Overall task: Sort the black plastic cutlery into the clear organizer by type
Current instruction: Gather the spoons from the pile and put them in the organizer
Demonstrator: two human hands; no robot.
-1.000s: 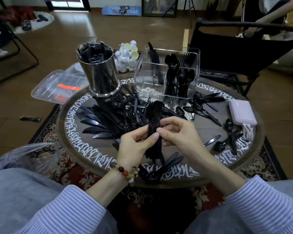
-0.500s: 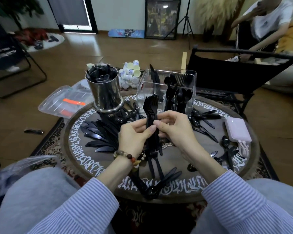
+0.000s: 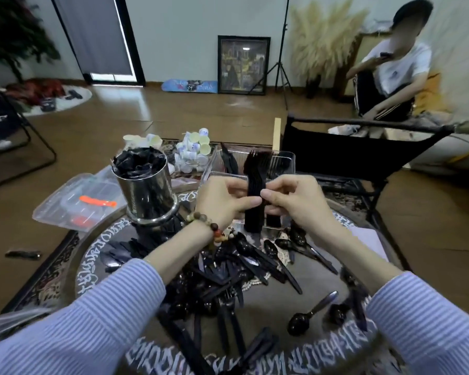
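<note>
While upright before the organizer (image 3: 284, 163), fork stack (image 3: 255, 185) pinched between both hands' fingers (image 3: 251, 203).

Fork stack (image 3: 255, 185) now higher, nearer organizer (image 3: 287, 161)

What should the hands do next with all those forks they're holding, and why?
Probably carry the stack of forks forward and lower it, handles down, into the clear organizer just behind. Left hand and right hand both grip the stack upright, tines up, already gathered in front of the organizer.
</note>
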